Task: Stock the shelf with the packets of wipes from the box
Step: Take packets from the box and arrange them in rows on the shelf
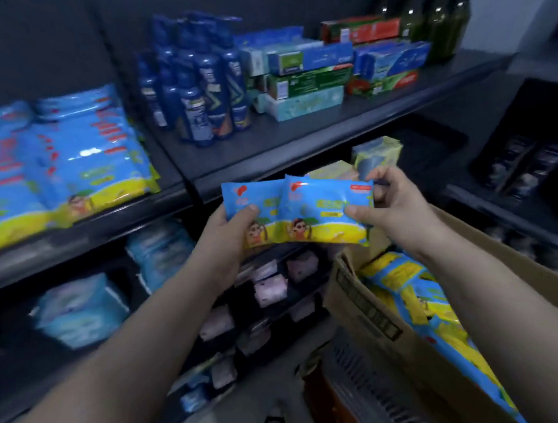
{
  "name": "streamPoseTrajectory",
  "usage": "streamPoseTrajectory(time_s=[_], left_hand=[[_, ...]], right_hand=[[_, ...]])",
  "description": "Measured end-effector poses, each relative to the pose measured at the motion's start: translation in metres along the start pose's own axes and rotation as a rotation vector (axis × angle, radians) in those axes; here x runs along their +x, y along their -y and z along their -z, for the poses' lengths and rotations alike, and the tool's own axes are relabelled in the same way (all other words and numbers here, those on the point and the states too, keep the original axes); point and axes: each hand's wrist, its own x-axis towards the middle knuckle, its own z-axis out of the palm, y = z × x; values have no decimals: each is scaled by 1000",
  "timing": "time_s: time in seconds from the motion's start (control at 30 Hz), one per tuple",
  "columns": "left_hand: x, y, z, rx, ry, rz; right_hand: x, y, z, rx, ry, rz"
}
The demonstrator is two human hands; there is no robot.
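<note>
Between box (365,306) and shelf (118,223), the left hand (230,232) is gripping one packet of wipes (254,194) by its lower corner, while the right hand (391,206) is pinching a second packet (325,206), overlapping the first, at its end. The transfer step is seemingly in hand, and both packets are needing a carry leftward onto the stacked wipes (77,156).

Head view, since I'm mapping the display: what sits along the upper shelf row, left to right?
Stacked packets of wipes → dark blue bottles → stacked cartons → dark green bottles.
</note>
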Motion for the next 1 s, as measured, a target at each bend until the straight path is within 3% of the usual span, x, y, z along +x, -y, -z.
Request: streamPoseTrajectory(time_s=[0.23,0.53,0.77,0.93,1.0], left_hand=[[-59,-27,86,94,-274,-145],[-84,-91,220,240,-604,-316],[-64,-120,281,351,-597,-258],[-55,-131,300,859,-557,-187],[-54,-132,301,923,-560,-212]], right_hand=[[17,23,-89,54,200,109],[57,69,-197,20,271,240],[102,83,-262,-111,275,304],[116,70,-283,-455,368,360],[116,65,-289,-526,380,376]])
